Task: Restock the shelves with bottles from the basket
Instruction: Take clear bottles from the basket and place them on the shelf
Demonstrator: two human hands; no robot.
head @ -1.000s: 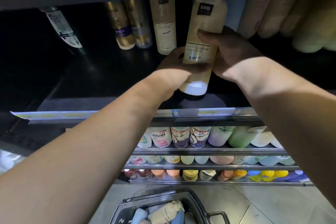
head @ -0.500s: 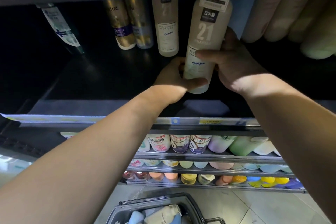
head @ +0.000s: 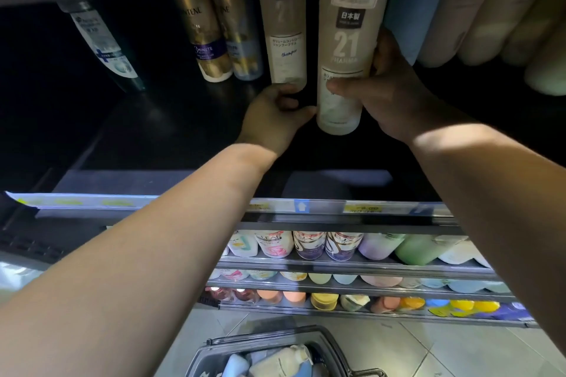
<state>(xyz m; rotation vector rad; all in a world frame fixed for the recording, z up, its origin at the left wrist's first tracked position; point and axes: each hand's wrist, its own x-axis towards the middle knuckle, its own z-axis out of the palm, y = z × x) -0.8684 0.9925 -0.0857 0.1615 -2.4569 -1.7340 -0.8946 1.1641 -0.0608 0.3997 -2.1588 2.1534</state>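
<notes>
Dark shelf [head: 153, 131] fills the upper half of our view, its deck black, with a price strip [head: 306, 206] along the front edge. Below it, from 5 to 6 o'clock, three lower shelves [head: 337, 265] carry rows of pastel and bright bottles. Grey tiled floor [head: 459, 352] shows at 5 o'clock. Grey basket [head: 208, 355] sits on the floor at 6 o'clock, holding a cream bottle [head: 278, 361] and a blue bottle [head: 234, 366] lying on their sides. Both our forearms reach up into the dark shelf. At 1 to 2 o'clock a rank of cream bottles [head: 490, 9] lines the back, with a pale blue bottle [head: 410, 15] at its left end. The task's beige bottle [head: 346, 49], marked "21", stands upright at 12 o'clock, forward of the row; whether its base rests on the deck we cannot tell. Just to its 9 o'clock side stands a second beige bottle [head: 286, 40], then two gold bottles [head: 205, 40], then a dark bottle [head: 101, 43] leaning at 10 o'clock. Our right hand [head: 398, 95] grips the beige bottle, thumb across its front, fingers [head: 386, 49] wrapped behind. Our left hand [head: 275, 113] sits at the foot of the second beige bottle, fingers curled, thumb tip against the beige bottle's lower side; whether it grips anything we cannot tell.
</notes>
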